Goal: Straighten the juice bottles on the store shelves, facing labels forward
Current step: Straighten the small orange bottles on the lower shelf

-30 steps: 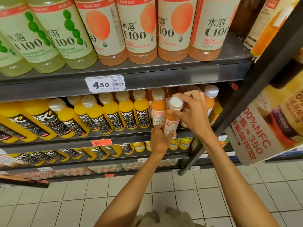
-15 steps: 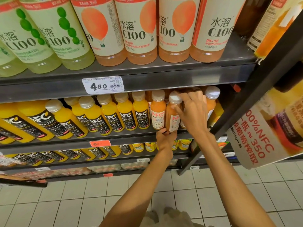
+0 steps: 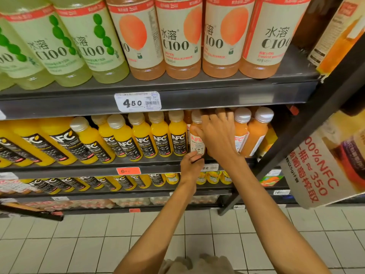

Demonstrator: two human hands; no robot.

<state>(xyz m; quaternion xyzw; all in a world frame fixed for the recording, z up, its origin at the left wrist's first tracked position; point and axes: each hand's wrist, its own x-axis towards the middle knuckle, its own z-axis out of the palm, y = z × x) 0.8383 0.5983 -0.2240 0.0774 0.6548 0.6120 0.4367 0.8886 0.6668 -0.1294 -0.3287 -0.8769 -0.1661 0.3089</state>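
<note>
An orange NFC bottle (image 3: 196,138) stands upright at the front of the middle shelf (image 3: 150,164), label facing out, just right of the row of yellow bottles (image 3: 161,138). The left hand (image 3: 191,165) pinches its base with curled fingers (image 3: 194,156). The right hand (image 3: 218,138) covers the neighbouring bottle, fingers (image 3: 224,116) bent over the top; the grip itself is hidden. Two more orange bottles (image 3: 256,133) stand to the right. Above, C100 bottles (image 3: 180,38) line the upper shelf (image 3: 217,99) behind a price tag (image 3: 137,102).
</note>
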